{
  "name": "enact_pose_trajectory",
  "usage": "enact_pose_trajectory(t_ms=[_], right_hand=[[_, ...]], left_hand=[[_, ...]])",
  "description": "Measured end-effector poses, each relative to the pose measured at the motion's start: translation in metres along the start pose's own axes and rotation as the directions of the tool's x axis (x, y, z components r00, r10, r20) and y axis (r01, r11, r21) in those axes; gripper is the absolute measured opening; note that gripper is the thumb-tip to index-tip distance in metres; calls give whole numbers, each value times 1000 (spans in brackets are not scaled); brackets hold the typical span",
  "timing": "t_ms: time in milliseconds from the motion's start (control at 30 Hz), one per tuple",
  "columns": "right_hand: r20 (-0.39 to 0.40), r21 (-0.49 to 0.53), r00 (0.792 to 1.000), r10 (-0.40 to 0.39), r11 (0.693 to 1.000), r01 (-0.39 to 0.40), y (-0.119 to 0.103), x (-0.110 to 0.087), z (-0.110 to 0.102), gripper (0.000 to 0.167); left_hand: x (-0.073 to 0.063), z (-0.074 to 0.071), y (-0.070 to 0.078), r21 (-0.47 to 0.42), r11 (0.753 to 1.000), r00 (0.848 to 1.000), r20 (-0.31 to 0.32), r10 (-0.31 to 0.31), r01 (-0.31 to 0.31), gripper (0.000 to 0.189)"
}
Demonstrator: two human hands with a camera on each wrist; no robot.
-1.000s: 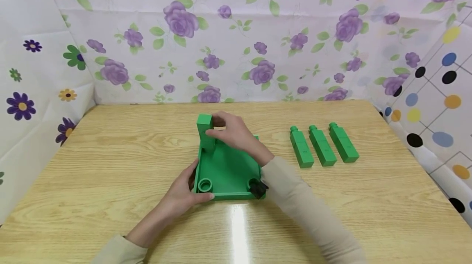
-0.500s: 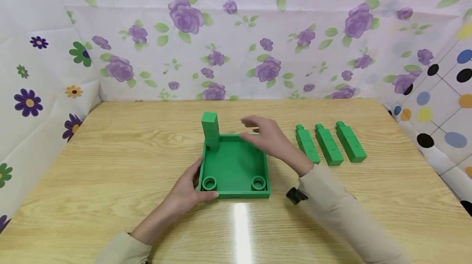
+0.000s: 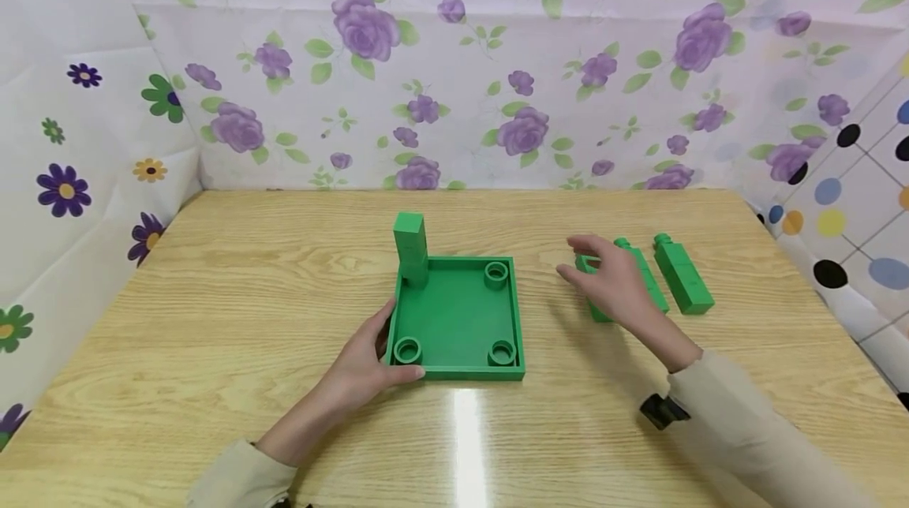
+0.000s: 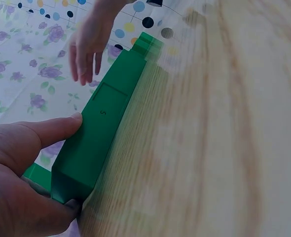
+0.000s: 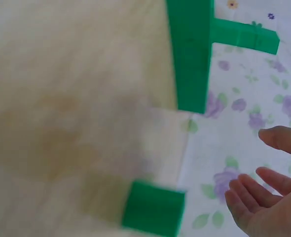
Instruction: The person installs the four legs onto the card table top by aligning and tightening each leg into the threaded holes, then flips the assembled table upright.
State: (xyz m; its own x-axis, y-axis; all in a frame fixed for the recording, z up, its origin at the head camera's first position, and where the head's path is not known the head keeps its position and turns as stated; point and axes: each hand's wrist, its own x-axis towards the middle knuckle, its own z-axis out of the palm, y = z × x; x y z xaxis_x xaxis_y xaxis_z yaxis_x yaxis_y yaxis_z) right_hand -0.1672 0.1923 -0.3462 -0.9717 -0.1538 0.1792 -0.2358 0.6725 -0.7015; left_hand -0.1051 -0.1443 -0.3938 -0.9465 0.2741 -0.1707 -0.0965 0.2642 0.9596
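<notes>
A square green tray (image 3: 454, 319) with raised walls lies on the table, a round socket showing in three of its corners. A square green post (image 3: 410, 244) stands upright at its far left corner. My left hand (image 3: 358, 362) grips the near left corner; in the left wrist view the thumb presses the marked outer wall (image 4: 98, 123). To the right, my right hand (image 3: 614, 283) hovers with fingers apart over the leftmost of three lying green posts (image 3: 600, 315), partly hiding it. In the right wrist view this hand (image 5: 271, 197) holds nothing.
Beside the covered post lie the middle green post (image 3: 653, 287) and the right green post (image 3: 683, 278), their knobbed ends pointing away. Flowered cloth (image 3: 298, 98) hangs behind the wooden table (image 3: 248, 295), with patterned cloth at both sides.
My right hand has let go of the upright post and moved right, over the lying posts. The left hand stays on the tray corner. The head view has shifted slightly.
</notes>
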Motion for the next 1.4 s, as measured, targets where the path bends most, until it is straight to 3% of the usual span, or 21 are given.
enact_pose_trajectory(t_ms=[133,300,467,833,1067,1400], right_hand=[[-11,-18,1000,13,1000,-13,17,-11,-8,48],[24,-67,994,110,992,-108,29,-25,-18,59],[59,-103,986,158,983,-151,36,-31,-21,68],[67,-141,987,144,981,-133,46,-35,-11,69],[45,-205,987,152,969,-140,46,-34,-7,59],[54,-239,983,173,958,-156,42,-29,-9,59]], left_hand=[[0,0,0,3,1000,1000,-3,-3,3,104],[0,0,0,0,1000,1000,-3,-11,11,104],[-1,0,0,-6,1000,1000,-2,-2,2,105],[-1,-1,-2,-28,1000,1000,7,11,-11,105],[1,0,-3,-40,999,1000,15,19,-18,105],[0,0,-1,-24,1000,1000,7,4,-4,105]])
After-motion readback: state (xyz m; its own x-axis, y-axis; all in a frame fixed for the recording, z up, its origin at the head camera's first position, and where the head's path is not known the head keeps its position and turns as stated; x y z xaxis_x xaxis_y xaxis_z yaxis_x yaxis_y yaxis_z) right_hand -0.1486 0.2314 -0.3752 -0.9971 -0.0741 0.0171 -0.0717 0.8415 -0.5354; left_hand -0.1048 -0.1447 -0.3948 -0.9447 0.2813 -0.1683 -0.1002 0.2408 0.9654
